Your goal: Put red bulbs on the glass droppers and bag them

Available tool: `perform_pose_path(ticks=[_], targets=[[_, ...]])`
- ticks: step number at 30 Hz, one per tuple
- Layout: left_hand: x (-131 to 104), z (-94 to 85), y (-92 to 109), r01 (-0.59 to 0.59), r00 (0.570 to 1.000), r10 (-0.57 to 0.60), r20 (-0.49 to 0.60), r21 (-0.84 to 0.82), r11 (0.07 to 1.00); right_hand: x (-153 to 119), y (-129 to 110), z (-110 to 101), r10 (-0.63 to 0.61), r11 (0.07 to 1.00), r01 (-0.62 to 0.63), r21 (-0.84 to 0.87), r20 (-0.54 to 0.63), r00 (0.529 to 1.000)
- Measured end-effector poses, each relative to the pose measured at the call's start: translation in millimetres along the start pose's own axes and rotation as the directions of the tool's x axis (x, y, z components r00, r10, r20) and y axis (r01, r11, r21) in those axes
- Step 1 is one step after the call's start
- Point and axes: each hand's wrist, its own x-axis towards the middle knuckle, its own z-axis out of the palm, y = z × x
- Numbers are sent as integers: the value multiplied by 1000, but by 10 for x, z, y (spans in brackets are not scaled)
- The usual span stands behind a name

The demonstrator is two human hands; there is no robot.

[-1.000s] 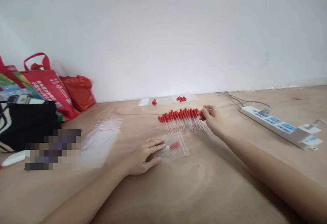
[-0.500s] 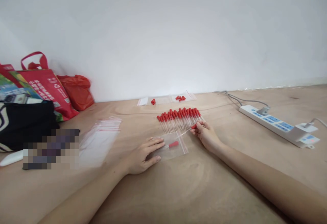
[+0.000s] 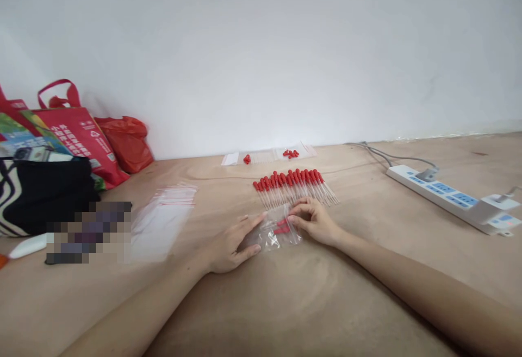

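A clear zip bag (image 3: 269, 242) lies on the table between my hands, with two red-bulbed droppers (image 3: 281, 230) in it, one above the other. My left hand (image 3: 234, 242) rests over the bag's left end, thumb and fingers apart, pressing it from the side. At the bag's right end, the thumb and fingers of my right hand (image 3: 316, 221) close around the bulb end of the upper dropper; the fingertips partly hide it. Just beyond, a row of droppers with red bulbs (image 3: 289, 179) lies side by side, thin clear stems toward me.
Flat zip bags (image 3: 163, 226) are stacked at left. Against the wall lies another bag (image 3: 265, 156) with loose red bulbs and clear stems. A white power strip (image 3: 440, 194) with cables stands right. Shopping bags (image 3: 81, 134) and a dark cloth bag (image 3: 44, 194) fill the far left.
My right hand has moved left with the dropper, whose bulb now lies inside the zip bag beside the first one. My left hand has stayed on the bag.
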Motion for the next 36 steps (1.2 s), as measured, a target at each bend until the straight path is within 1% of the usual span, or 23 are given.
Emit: perform_pose_path(ticks=[3,4,5,6,8,9,11,12,14,17,19,21,23,24,25,27,28,29,32,34,36], targets=[[3,-7,16,-1,1000,1,-9,-3,1000,-19,-51,-23,-93,981,103,-167,69,993],[4,-12,23,-12,1000,12,-15,-5,1000,7,-53,-58,-101,972,111,-206,60,993],[6,-17,30,-28,999,27,-22,-7,1000,58,-42,-106,-98,965,101,-242,27,995],[8,-21,33,-48,998,47,-28,-9,999,133,-20,-162,-81,958,70,-278,-28,996],[12,-24,28,-82,996,81,-33,-13,997,348,54,-270,-14,935,-43,-352,-158,987],[14,-22,20,-90,995,90,-36,-16,996,474,100,-310,37,910,-124,-395,-219,975],[19,-14,-1,-94,995,93,-42,-20,995,726,193,-341,110,835,-248,-491,-293,950],[21,-9,-11,-94,995,93,-44,-20,995,836,236,-331,126,796,-282,-535,-310,942],[24,-3,-24,-96,994,95,-46,-14,995,1005,305,-276,160,747,-318,-583,-306,938],[23,-5,-24,-104,994,103,-47,-13,994,1136,356,-194,226,742,-354,-569,-285,931],[21,-12,-15,-108,993,107,-53,-22,994,1167,355,-197,240,773,-377,-510,-315,918],[19,-19,-5,-112,992,110,-54,-33,993,1164,331,-259,216,843,-362,-399,-366,905],[19,-21,-2,-113,992,111,-53,-42,993,1111,295,-363,188,938,-284,-199,-397,899],[20,-19,-4,-113,992,110,-54,-47,993,1059,276,-420,181,971,-228,-69,-408,895],[22,-14,-10,-113,992,110,-57,-52,992,988,259,-473,183,983,-172,65,-414,892],[26,0,-30,-116,992,113,-64,-54,992,797,237,-551,217,953,-94,289,-428,878],[28,7,-43,-122,991,119,-66,-50,991,686,232,-570,241,931,-86,356,-418,876],[31,15,-56,-130,990,127,-68,-43,991,574,233,-575,276,907,-94,411,-409,870],[39,28,-85,-156,986,154,-71,-27,987,296,251,-517,401,818,-128,560,-398,825],[43,29,-93,-159,985,157,-73,-24,987,196,258,-447,463,758,-143,636,-371,805],[46,28,-94,-154,986,152,-71,-25,988,155,252,-378,502,708,-158,688,-333,798]])
